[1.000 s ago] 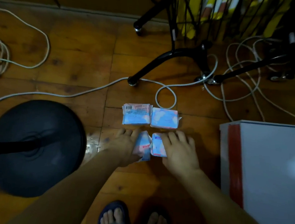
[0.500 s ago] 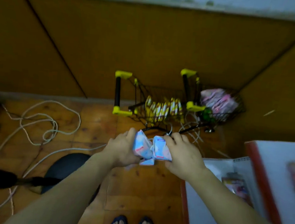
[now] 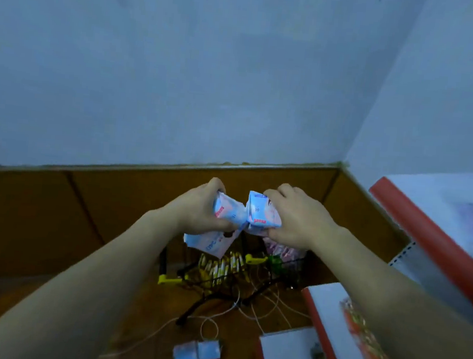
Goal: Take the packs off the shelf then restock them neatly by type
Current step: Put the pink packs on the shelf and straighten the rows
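Note:
My left hand (image 3: 198, 206) grips light blue and pink packs (image 3: 228, 211), one of them hanging below the fist (image 3: 209, 243). My right hand (image 3: 292, 215) grips another blue and pink pack (image 3: 261, 214) beside them. Both hands are raised in front of me at chest height, close together, the packs touching. Two more blue packs (image 3: 196, 353) lie side by side on the wooden floor below. The white shelf (image 3: 415, 212) with a red front edge rises at the right, a lower shelf board (image 3: 329, 316) beneath it.
A black wire basket cart (image 3: 215, 275) with yellow handles stands by the wall, holding yellow packs and pink packs (image 3: 280, 252). White cables (image 3: 247, 309) trail across the wooden floor. A pale wall fills the upper view. Blurred colourful packs (image 3: 365, 331) lie on the lower shelf.
Both hands picked packs up off the floor and lifted them to chest height. My view rose from the floor to the wall; two packs stayed on the floor.

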